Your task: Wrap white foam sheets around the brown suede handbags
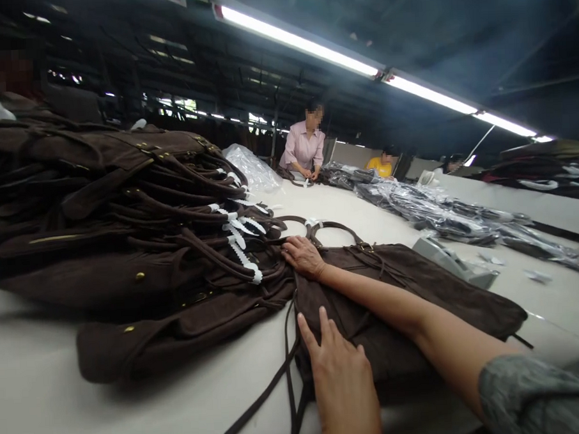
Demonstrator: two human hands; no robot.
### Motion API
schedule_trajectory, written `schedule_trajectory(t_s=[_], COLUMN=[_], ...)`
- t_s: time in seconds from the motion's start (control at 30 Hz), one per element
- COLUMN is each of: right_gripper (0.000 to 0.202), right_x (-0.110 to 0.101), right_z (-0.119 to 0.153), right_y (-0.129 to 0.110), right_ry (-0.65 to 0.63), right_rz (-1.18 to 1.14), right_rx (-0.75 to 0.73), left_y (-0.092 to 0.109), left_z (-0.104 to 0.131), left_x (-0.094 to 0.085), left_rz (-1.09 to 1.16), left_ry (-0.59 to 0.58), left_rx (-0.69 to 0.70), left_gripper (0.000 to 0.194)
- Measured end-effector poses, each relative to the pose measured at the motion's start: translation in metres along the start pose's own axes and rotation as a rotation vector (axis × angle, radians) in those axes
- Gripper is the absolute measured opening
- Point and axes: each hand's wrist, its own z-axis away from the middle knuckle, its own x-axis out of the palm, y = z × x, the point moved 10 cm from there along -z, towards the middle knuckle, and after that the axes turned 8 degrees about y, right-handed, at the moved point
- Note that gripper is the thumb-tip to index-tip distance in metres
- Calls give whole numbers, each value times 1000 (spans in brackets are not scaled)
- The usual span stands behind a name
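A dark brown bag [407,269] lies flat on the white table, its looped handles [340,226] pointing away and its long straps hanging toward the lower edge. My left hand [339,368] rests on the near side of this bag, fingers spread. Farther up, my right hand [303,257] lies at the bag's upper left corner, beside the handles, with its fingers bent over the edge; what they hold, if anything, is hidden. A tall pile of similar brown bags [140,217] stands directly to the left, white wrapping [242,235] round their handles.
Across the white table [356,207] a person in a pink shirt [305,146] handles a strap. Plastic-wrapped bags [413,202] line the far side. A grey device [452,261] sits behind the bag. Another person wears yellow [381,167]. Clear plastic [253,167] lies behind the pile.
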Motion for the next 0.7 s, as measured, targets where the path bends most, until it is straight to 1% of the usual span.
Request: schedule_trajectory(t_s=[0.07,0.1,0.17,0.2,0.23,0.3,0.37,0.4,0.47,0.53,0.63,0.7], right_gripper=[35,36,45,52,60,72,79,81,83,82,81,78], right_x=[-5,-7,-5,1,10,32,44,44,37,29,11,-8], right_z=[2,2,3,2,2,3,8,11,21,36,55,70], right_y=[-1,0,7,14,21,32,40,43,43,35,13,-2], right_ry=[39,60,79,60,13,-134,-224,-233,-238,-282,-376,-415], right_rz=[-34,-52,-96,-127,-171,-288,-373,-395,-423,-470,-548,-572], right_rx=[-3,9,78,134,196,321,436,491,577,619,577,522], left_y=[0,-3,-11,-16,-19,-23,-24,-23,-20,-17,-14,-9], left_z=[-7,-8,-8,-6,-3,1,1,1,-2,-5,-6,-4], left_x=[-7,-7,-3,2,7,21,32,34,33,27,15,5], left_rz=[28,36,31,18,6,-22,-53,-68,-98,-136,-178,-168], left_ry=[-22,-14,39,75,110,119,66,27,-47,-98,-137,-128], left_rx=[136,171,190,187,199,227,258,275,303,315,345,373], left_gripper=[32,33,40,44,50,57,58,56,54,51,45,40])
